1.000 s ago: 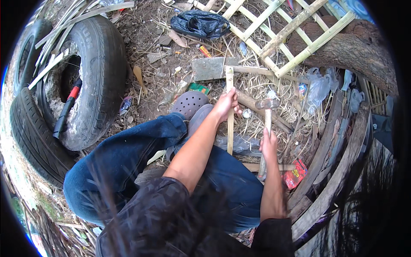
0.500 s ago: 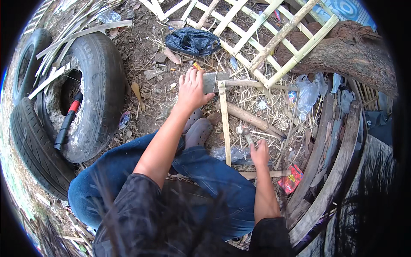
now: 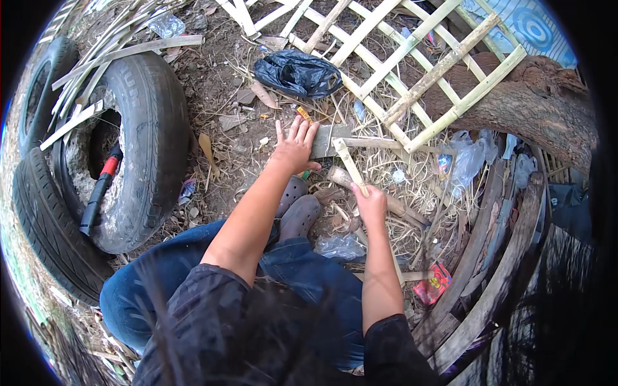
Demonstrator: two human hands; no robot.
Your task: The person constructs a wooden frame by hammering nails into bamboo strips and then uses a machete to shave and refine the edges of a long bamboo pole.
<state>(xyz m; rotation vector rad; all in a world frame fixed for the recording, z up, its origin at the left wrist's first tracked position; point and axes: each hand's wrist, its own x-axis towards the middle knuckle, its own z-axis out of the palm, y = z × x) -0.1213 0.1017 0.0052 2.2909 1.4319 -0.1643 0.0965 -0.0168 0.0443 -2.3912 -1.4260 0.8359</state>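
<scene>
My left hand (image 3: 296, 151) lies with its fingers spread at the left end of a flat grey slab (image 3: 329, 140). A yellow-orange lighter-like object (image 3: 302, 112) is just beyond its fingertips. My right hand (image 3: 371, 207) is closed around a pale bamboo strip (image 3: 349, 164), whose far end lies close to the slab, at a crosswise strip (image 3: 373, 143). Below the strip is a thick bamboo pole (image 3: 400, 210). A small hammer-like tool (image 3: 353, 224) shows beside my right hand; whether the hand touches it is hidden.
Old tyres (image 3: 151, 141) stand at the left, with a black-and-red tool (image 3: 103, 190) in one. A bamboo lattice (image 3: 412, 45), a black plastic bag (image 3: 297, 72) and a thick log (image 3: 515, 96) lie at the far side. Curved planks (image 3: 502, 270) edge the right.
My right hand has moved up and left and has taken hold of the bamboo strip, which now tilts. My left hand has shifted slightly right and down, with fingers more spread.
</scene>
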